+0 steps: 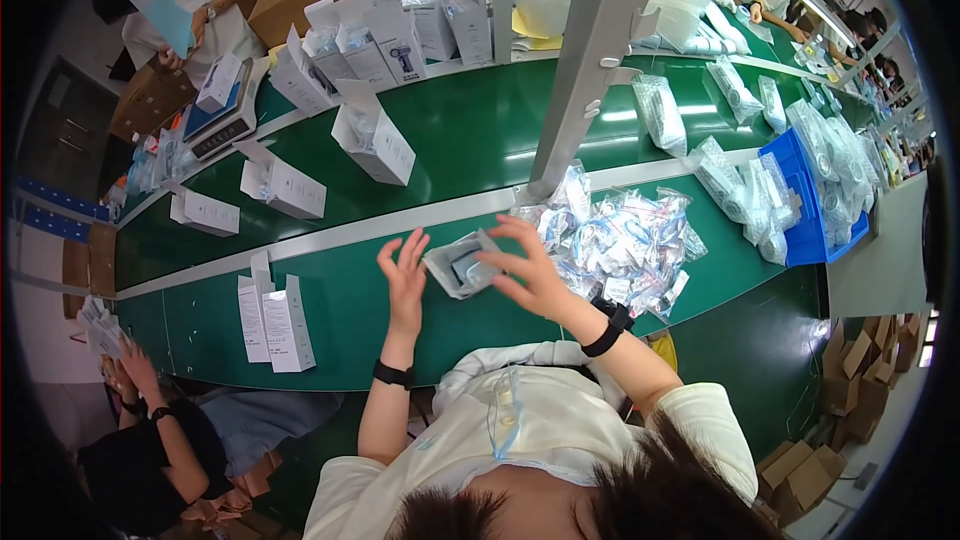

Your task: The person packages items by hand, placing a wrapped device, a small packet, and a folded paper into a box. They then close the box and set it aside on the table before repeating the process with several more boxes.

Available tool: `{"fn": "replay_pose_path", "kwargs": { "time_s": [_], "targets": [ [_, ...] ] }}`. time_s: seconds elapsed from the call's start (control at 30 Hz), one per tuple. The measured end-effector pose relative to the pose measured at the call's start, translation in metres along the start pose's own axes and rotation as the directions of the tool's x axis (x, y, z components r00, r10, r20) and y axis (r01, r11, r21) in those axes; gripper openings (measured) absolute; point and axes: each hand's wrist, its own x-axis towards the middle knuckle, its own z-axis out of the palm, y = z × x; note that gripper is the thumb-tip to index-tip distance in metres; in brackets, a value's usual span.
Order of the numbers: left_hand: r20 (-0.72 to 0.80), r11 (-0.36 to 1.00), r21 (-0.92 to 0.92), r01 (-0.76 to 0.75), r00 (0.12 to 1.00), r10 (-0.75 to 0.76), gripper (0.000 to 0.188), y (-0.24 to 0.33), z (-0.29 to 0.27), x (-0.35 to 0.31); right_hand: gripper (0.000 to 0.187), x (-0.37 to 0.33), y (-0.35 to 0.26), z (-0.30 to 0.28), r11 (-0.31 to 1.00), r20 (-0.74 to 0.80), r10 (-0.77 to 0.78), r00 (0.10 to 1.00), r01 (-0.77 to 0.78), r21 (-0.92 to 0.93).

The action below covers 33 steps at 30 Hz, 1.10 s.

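Observation:
An open white carton [439, 271] stands on the green table in front of me, seen from above, with something dark and bluish inside that I cannot make out. Just left of it is my left hand [404, 275], open, its fingers raised and spread. My right hand [532, 275] is at the carton's right side with fingers apart, the tips over or against the rim; whether they touch it is unclear. Close by on the right lies a heap of small clear plastic bags [630, 245] with white and blue contents.
Two upright white cartons [290, 325] stand at left. Beyond the metal rail, several open cartons [375, 145] sit on a green surface. A grey post [590, 70] rises ahead. Bubble-wrapped items lie around a blue bin [793, 215] at right. Another person's hands [135, 370] hold white papers or cartons at far left.

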Motion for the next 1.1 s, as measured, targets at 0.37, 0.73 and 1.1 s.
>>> {"fn": "replay_pose_path", "kwargs": {
  "time_s": [0.37,0.73,1.1],
  "targets": [
    [0.08,0.767,0.152,0.623,0.766,-0.638,0.04,0.029,-0.004,0.042,0.046,-0.011,0.194,-0.054,0.609,0.017,0.75,0.661,-0.68,-0.408],
    [-0.128,0.988,-0.156,0.014,0.991,-0.034,0.06,0.048,0.009,0.054,0.023,-0.02,0.146,-0.066,0.829,-0.435,0.441,0.785,-0.542,-0.138],
    [0.18,0.773,0.606,-0.188,0.979,0.096,0.051,0.069,0.039,0.007,0.028,0.012,0.001,-0.065,0.315,-0.077,0.795,0.601,-0.302,0.9]
  ]
}}
